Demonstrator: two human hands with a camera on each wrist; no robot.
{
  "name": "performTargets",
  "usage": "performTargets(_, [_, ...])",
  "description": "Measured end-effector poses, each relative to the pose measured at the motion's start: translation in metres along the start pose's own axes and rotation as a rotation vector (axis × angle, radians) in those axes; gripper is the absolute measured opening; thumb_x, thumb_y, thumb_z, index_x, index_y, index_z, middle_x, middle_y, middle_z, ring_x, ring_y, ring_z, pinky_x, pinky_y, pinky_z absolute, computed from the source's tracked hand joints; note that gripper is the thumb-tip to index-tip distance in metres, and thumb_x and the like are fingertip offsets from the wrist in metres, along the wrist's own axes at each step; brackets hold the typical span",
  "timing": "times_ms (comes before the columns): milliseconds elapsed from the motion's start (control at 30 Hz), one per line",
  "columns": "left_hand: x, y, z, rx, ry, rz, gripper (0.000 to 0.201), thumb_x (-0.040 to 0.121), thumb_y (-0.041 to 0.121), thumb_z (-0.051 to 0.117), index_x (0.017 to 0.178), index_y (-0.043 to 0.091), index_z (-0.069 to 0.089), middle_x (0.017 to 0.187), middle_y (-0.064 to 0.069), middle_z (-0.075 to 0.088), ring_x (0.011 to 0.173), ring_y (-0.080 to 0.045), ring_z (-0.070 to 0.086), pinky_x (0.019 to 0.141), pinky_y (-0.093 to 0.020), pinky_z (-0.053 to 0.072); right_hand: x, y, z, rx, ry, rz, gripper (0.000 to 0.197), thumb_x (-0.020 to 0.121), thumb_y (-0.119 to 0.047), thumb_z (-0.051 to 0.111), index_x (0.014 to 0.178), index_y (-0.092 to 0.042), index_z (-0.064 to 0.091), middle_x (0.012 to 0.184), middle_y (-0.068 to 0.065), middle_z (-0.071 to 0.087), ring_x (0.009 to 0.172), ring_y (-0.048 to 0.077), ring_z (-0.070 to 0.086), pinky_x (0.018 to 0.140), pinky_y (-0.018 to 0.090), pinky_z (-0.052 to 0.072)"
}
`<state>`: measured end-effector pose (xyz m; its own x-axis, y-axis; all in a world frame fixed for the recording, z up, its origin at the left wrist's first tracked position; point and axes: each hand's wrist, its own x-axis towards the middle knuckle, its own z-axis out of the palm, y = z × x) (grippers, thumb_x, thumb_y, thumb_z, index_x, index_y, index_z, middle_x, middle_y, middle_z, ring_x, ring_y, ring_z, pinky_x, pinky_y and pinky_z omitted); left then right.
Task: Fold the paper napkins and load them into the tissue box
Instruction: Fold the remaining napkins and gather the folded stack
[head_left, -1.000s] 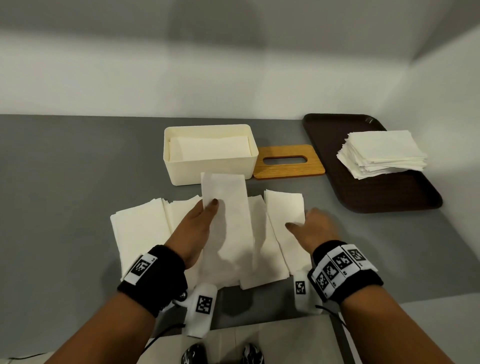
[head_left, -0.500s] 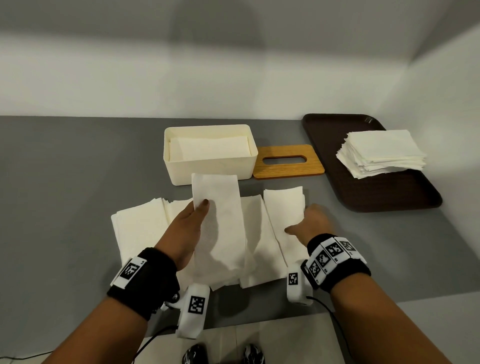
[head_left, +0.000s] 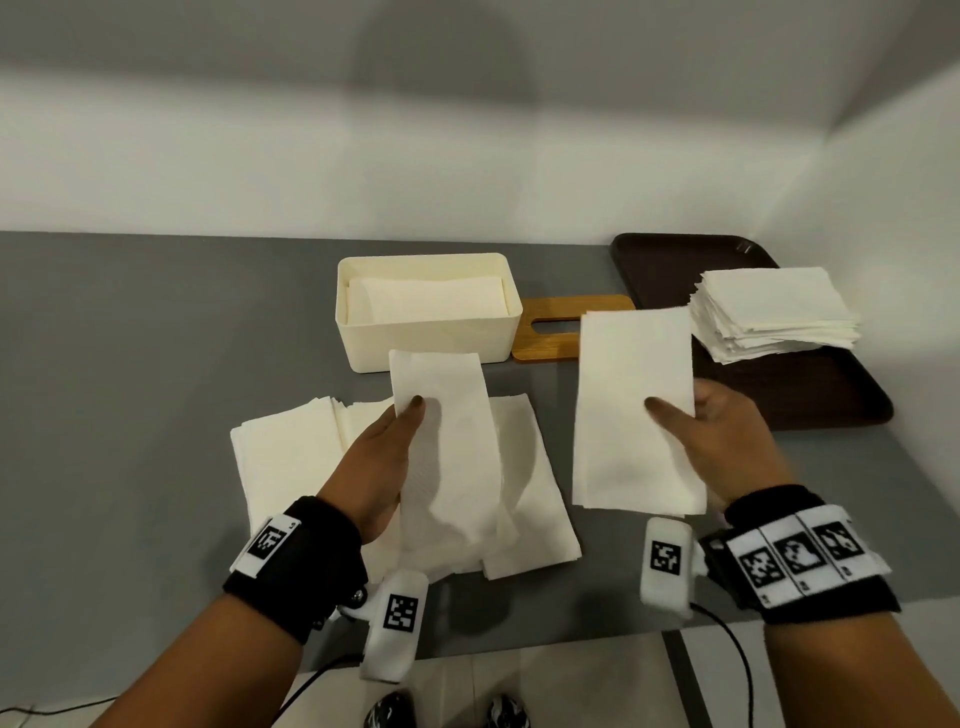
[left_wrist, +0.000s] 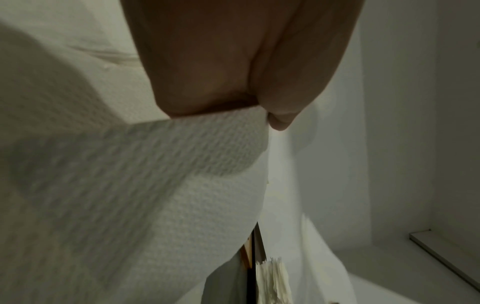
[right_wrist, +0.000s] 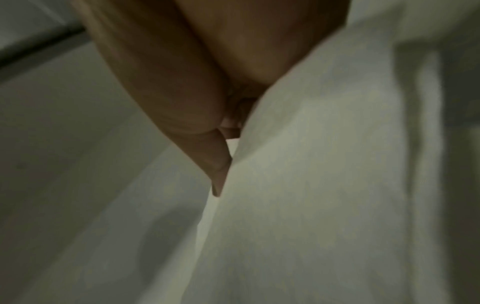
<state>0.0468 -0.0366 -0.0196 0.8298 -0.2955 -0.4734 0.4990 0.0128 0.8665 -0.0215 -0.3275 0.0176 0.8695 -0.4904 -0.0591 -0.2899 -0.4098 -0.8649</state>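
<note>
My left hand (head_left: 387, 457) pinches a folded white napkin (head_left: 447, 457) by its left edge, thumb on top, lifted above several folded napkins (head_left: 291, 457) spread on the grey table. My right hand (head_left: 711, 436) holds a second folded napkin (head_left: 631, 410) off the table, thumb on top and fingers beneath. The cream tissue box (head_left: 431, 338) stands open behind them with napkins lying flat inside. In the left wrist view the embossed napkin (left_wrist: 155, 185) is pressed under my thumb (left_wrist: 207, 72). The right wrist view shows my fingers (right_wrist: 182, 92) against the held napkin (right_wrist: 311, 185).
The wooden slotted lid (head_left: 550, 332) lies right of the box, partly hidden by the right napkin. A dark brown tray (head_left: 810, 389) at the right carries a stack of unfolded napkins (head_left: 774, 312). White walls stand behind and to the right. The table's front edge is by my wrists.
My right hand took the rightmost folded napkin off the table and lifted it up to the right. The left hand kept its napkin and drifted slightly left.
</note>
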Motion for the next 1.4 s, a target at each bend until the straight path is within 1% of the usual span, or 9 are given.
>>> performTargets(100, [-0.002, 0.005, 0.008, -0.016, 0.005, -0.009, 0.037, 0.097, 0.056, 0.043, 0.121, 0.032, 0.059, 0.116, 0.012, 0.068, 0.104, -0.009, 0.063, 0.092, -0.031, 0.047, -0.013, -0.015, 0.012, 0.31, -0.239, 0.008, 0.055, 0.066, -0.048, 0.083, 0.111, -0.017, 0.072, 0.11, 0.006, 0.075, 0.103, 0.028, 0.07, 0.095, 0.052, 0.051])
performTargets(167, [-0.002, 0.007, 0.014, -0.048, -0.026, -0.023, 0.049, 0.095, 0.061, 0.041, 0.13, 0.03, 0.057, 0.122, 0.009, 0.069, 0.112, -0.014, 0.064, 0.097, -0.034, 0.047, -0.02, -0.021, 0.034, 0.359, -0.344, 0.02, 0.043, 0.072, -0.039, 0.08, 0.109, -0.019, 0.072, 0.111, 0.006, 0.074, 0.105, 0.029, 0.07, 0.097, 0.053, 0.05])
performTargets(333, [-0.007, 0.014, 0.023, -0.042, -0.042, 0.038, 0.052, 0.094, 0.065, 0.033, 0.119, 0.031, 0.062, 0.11, 0.007, 0.075, 0.102, -0.014, 0.071, 0.088, -0.035, 0.055, -0.033, -0.028, 0.079, 0.307, -0.377, -0.012, 0.017, 0.089, -0.014, 0.068, 0.104, -0.022, 0.072, 0.103, 0.001, 0.077, 0.096, 0.021, 0.073, 0.092, 0.049, 0.055])
performTargets(500, [-0.008, 0.01, 0.018, 0.04, -0.047, 0.061, 0.052, 0.096, 0.063, 0.023, 0.121, 0.032, 0.057, 0.112, 0.008, 0.072, 0.085, 0.003, 0.071, 0.062, -0.01, 0.054, -0.038, -0.028, 0.099, 0.323, -0.325, 0.012, 0.021, 0.089, -0.01, 0.067, 0.109, -0.016, 0.071, 0.102, 0.001, 0.077, 0.095, 0.019, 0.073, 0.091, 0.046, 0.057])
performTargets(700, [-0.01, 0.003, 0.017, 0.022, -0.032, 0.072, 0.075, 0.083, 0.075, 0.044, 0.143, 0.031, 0.046, 0.139, 0.01, 0.057, 0.13, -0.015, 0.052, 0.114, -0.039, 0.035, -0.041, -0.029, 0.117, 0.295, -0.322, 0.016, 0.021, 0.089, -0.014, 0.067, 0.11, -0.014, 0.069, 0.103, 0.003, 0.076, 0.095, 0.021, 0.073, 0.088, 0.047, 0.057])
performTargets(833, [-0.01, -0.002, 0.013, 0.013, -0.044, 0.139, 0.033, 0.103, 0.031, 0.045, 0.13, 0.018, 0.057, 0.118, 0.0, 0.072, 0.109, -0.018, 0.069, 0.093, -0.03, 0.053, -0.039, -0.028, 0.121, 0.194, -0.286, 0.013, 0.017, 0.09, -0.031, 0.066, 0.098, -0.016, 0.068, 0.094, 0.002, 0.075, 0.089, 0.021, 0.071, 0.085, 0.046, 0.058])
performTargets(933, [-0.01, -0.002, 0.0, 0.025, 0.012, 0.165, 0.03, 0.103, 0.029, 0.046, 0.127, 0.017, 0.059, 0.112, 0.0, 0.074, 0.096, -0.013, 0.072, 0.073, -0.02, 0.056, -0.025, -0.017, 0.109, -0.094, -0.158, 0.096, 0.017, 0.094, -0.032, 0.059, 0.094, -0.015, 0.06, 0.089, 0.0, 0.066, 0.085, 0.021, 0.065, 0.079, 0.039, 0.054])
performTargets(1067, [-0.011, 0.005, -0.02, 0.015, 0.086, 0.181, 0.024, 0.103, 0.027, 0.048, 0.12, 0.02, 0.062, 0.113, 0.001, 0.074, 0.101, -0.014, 0.071, 0.081, -0.024, 0.055, -0.015, 0.002, 0.099, -0.565, -0.278, 0.213, 0.032, 0.091, -0.03, 0.063, 0.111, -0.006, 0.054, 0.103, 0.007, 0.058, 0.099, 0.026, 0.058, 0.077, 0.03, 0.04])
performTargets(1400, [-0.016, 0.014, -0.043, 0.027, 0.121, 0.194, 0.018, 0.104, 0.025, 0.045, 0.106, 0.03, 0.062, 0.091, 0.025, 0.074, 0.082, 0.01, 0.069, 0.062, -0.004, 0.048, -0.013, 0.002, 0.121, -0.722, -0.355, 0.232, 0.041, 0.074, -0.044, 0.078, 0.081, -0.014, 0.053, 0.082, 0.003, 0.059, 0.079, 0.023, 0.059, 0.068, 0.031, 0.044])
